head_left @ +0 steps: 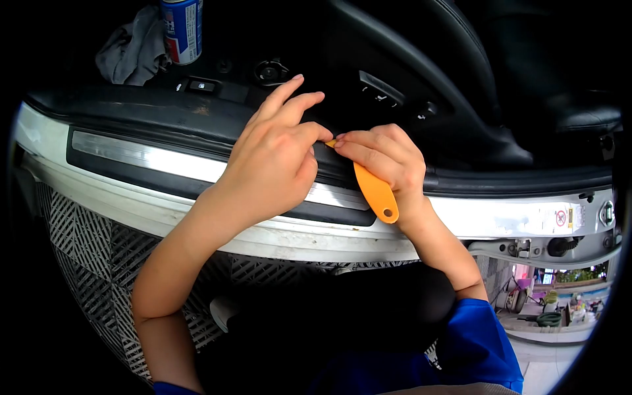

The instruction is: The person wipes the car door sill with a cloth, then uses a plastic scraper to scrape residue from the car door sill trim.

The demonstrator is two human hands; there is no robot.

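An orange plastic pry tool [374,191] with a hole in its handle end is held in my right hand [395,158], whose fingers are closed near its narrow tip. That tip lies at the inner edge of the car's door sill [454,214]. My left hand [273,155] reaches over the sill with its fingers spread, one fingertip at or very near the tool's tip. Whether it touches the tool or the black trim [210,135] beside it, I cannot tell. A metal scuff plate [151,155] runs along the sill, partly hidden under my left hand.
A blue spray can [182,33] stands on the dark car floor beside a crumpled grey cloth [135,49]. Seat controls [380,92] are on the seat's side, across from my hands. Grey grid floor tiles [85,263] lie below the sill.
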